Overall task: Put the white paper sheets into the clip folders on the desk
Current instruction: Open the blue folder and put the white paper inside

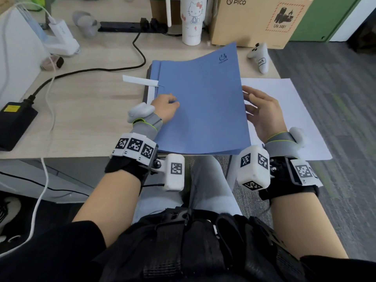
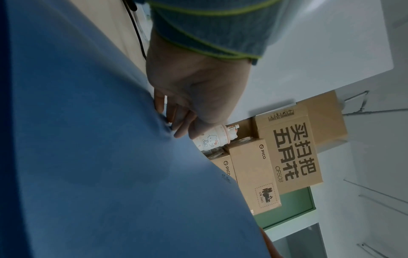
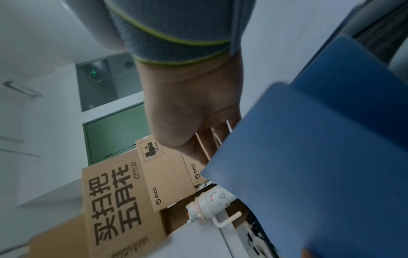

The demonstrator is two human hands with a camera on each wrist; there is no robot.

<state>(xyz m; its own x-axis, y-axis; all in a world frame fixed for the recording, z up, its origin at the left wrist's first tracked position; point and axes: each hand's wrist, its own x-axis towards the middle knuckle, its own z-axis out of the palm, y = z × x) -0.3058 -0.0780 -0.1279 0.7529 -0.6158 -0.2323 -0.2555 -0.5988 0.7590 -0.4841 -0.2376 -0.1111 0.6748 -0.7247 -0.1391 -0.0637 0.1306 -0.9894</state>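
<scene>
A blue clip folder (image 1: 203,110) lies on the desk (image 1: 91,119) in front of me. Its front cover bows upward, with the far right corner raised. My left hand (image 1: 165,105) rests on the cover near the spine, fingers (image 2: 176,120) touching the blue surface (image 2: 88,139). My right hand (image 1: 258,110) is at the cover's right edge. In the right wrist view its straight fingers (image 3: 212,139) pass behind the cover (image 3: 320,157), and the thumb stays clear. A white paper sheet (image 1: 289,115) lies under that hand, overhanging the desk. A white strip (image 1: 140,80) sticks out at the spine.
Behind the folder stand a Hello Kitty tumbler (image 1: 192,19) and a PICO cardboard box (image 1: 260,19). A white controller (image 1: 261,58) lies at the right rear. A black cable (image 1: 140,53) runs from a power strip (image 1: 132,27), and a black power brick (image 1: 14,123) sits at the left.
</scene>
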